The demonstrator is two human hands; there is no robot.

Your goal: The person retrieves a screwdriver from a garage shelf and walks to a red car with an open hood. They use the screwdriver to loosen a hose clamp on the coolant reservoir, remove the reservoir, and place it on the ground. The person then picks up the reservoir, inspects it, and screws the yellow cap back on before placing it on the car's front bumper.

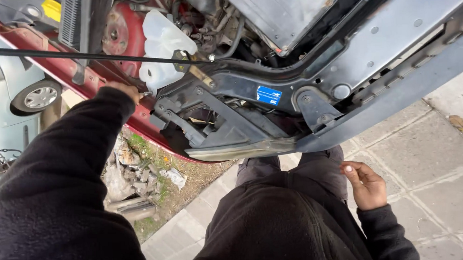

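**Front end stripped, left hand at the fender edge**

The car's nose is already bare: the headlight hole stands empty and the dark front panel [271, 87] shows its brackets and bolts, with the bonnet propped on the thin black stay rod [85, 54]. What is left, as I judge it, is the fastening I am reaching at on the red fender [139, 120].

My left hand [125, 90] is up at about ten o'clock from the middle of the view, closed around a small metal piece [146, 93] whose tip pokes out toward three o'clock; it may be a tool or a bolt, the sleeve hides too much to say. That tip sits just beside the bottom of the white fluid tank [162, 48], which rises at one o'clock from my knuckles.

My right hand [366, 184] hangs at four o'clock, well apart from the car, fingers loosely curled and holding nothing, above the paving slabs [422, 159].
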